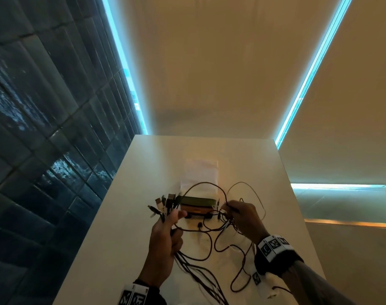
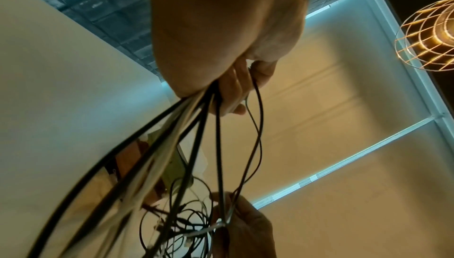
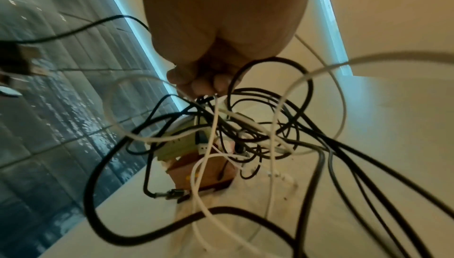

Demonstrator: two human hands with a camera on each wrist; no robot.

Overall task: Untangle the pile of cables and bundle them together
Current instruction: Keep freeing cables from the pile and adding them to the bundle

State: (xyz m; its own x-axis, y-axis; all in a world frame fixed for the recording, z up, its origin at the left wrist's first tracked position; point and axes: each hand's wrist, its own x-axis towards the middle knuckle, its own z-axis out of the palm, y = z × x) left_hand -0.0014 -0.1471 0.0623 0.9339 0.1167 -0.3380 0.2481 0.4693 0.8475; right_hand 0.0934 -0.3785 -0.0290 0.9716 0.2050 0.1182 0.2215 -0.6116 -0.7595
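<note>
**Both hands in the cables above the bench**

We see the left hand (image 1: 163,245) raised over the white bench (image 1: 112,227), its fingers (image 2: 230,91) curled round a gathered bundle of cables (image 1: 200,276). The plugs (image 1: 165,204) of that bundle fan out above the fist, and the black and white cords trail down from below the palm toward the near edge of the bench. In the left wrist view the cords leave the closed fist as one tight sheaf.

The right hand (image 1: 242,219) is just to the right of the small orange box (image 1: 196,211), fingers (image 3: 196,85) pinched together on thin strands at the top of the loose tangle (image 3: 258,126). From that pinch, black loops rise and arc over the box, and others sag onto the bench on the near side of it. White cords cross through the black ones in the right wrist view; we cannot tell which single strand the fingertips hold.

The orange box lies on the bench between the two hands, with a green flat thing (image 1: 197,200) on top of it. A white packet (image 1: 199,172) lies just behind the box. One loose black plug (image 1: 199,225) hangs just in front of the box.
</note>
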